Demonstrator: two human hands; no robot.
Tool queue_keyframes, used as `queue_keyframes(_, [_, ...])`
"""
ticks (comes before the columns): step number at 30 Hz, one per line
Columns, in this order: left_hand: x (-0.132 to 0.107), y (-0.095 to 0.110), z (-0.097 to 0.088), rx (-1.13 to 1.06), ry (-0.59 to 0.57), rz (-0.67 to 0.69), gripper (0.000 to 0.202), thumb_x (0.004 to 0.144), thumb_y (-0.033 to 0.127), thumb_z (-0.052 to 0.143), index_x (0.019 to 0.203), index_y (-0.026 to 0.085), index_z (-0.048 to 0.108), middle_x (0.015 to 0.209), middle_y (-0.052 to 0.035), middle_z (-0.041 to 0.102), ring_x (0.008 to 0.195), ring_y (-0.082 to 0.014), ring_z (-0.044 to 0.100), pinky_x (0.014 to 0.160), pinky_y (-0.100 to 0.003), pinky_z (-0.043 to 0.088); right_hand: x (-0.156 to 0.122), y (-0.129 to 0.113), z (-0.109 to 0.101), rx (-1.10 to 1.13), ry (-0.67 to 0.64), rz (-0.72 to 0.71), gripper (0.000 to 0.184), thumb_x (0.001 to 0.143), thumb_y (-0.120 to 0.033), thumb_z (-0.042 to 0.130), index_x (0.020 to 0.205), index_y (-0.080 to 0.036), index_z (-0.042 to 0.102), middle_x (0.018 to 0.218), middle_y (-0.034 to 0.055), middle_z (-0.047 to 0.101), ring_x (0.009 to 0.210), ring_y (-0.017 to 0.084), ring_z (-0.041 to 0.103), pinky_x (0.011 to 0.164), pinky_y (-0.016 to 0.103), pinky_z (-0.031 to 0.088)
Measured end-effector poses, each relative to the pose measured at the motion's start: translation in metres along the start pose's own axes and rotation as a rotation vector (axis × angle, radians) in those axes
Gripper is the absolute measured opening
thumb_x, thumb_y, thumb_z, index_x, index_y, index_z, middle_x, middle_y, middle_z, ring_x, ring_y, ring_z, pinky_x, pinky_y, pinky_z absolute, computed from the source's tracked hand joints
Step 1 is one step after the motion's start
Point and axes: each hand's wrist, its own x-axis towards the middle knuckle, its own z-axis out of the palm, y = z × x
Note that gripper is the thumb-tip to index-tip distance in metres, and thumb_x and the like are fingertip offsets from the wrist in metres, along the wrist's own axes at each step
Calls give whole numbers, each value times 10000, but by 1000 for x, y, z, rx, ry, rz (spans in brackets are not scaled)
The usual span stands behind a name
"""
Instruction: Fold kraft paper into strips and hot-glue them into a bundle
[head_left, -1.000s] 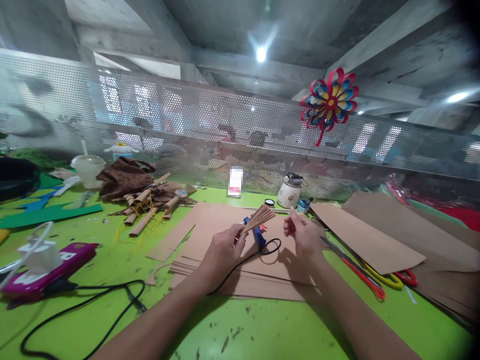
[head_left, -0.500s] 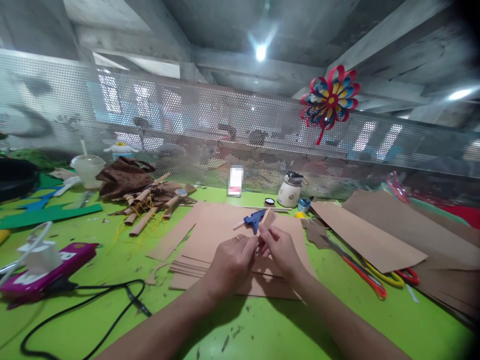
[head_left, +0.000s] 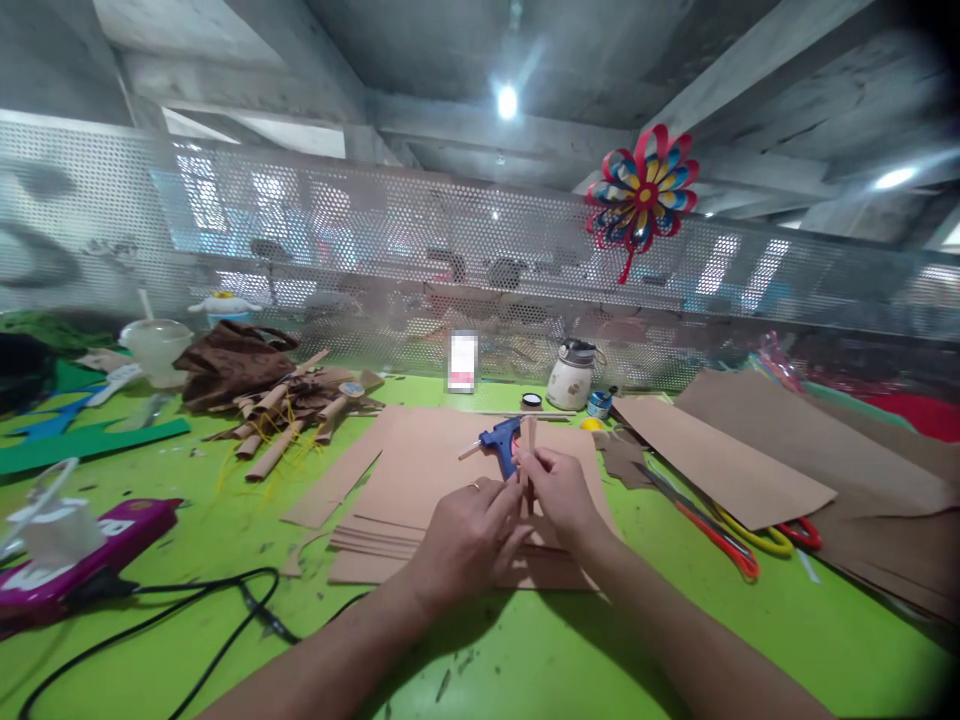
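Both hands meet over a stack of brown paper sheets point(head_left: 420, 470) on the green table point(head_left: 525, 650). My left hand point(head_left: 465, 535) and my right hand point(head_left: 559, 490) pinch a folded, pleated strip of brown paper point(head_left: 530, 450), now squeezed flat and standing upright between the fingers. Just behind the hands lies a blue glue gun point(head_left: 499, 440) on the sheets, its black cord running back under my left forearm.
Rolled brown paper tubes point(head_left: 289, 415) lie at the left. A magenta box point(head_left: 112, 535) with a black cable point(head_left: 225, 610) sits near left. Large brown sheets point(head_left: 720, 460) and red and yellow scissors point(head_left: 739, 540) lie right. A perforated metal screen point(head_left: 375, 260) backs the table, a paper flower point(head_left: 641, 195) on it.
The pleated paper was fanned out in my left hand with my right hand apart. The right hand came in, and both hands have squeezed the fan shut into a narrow upright strip.
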Motion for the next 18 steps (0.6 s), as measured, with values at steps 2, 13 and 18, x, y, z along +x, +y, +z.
queue_keyframes(2, [2,-3,-5,-135,47,-143,299,843,300,519,1114,175,529,917,-85,637,796,-197,585,679,-321,482,0,-5,-5,-49,-87,-12,348,799,-491,524,668,-169,540,552,-8,570,468,127,504,456,238,394])
queue_keyframes(13, [21,-41,-39,-408,58,-303,255,888,297,438,973,181,649,952,-64,655,916,-179,579,800,-277,448,-7,-30,-34,-1028,-588,-437,162,893,-210,437,800,-165,562,780,67,640,658,155,531,544,233,267])
queue_keyframes(18, [18,-30,-31,-564,-390,-279,303,899,342,418,959,195,677,838,-36,687,757,-160,606,684,-248,440,-8,-37,-39,-950,-684,-406,315,911,-358,429,760,-160,623,688,58,635,588,143,506,532,233,275])
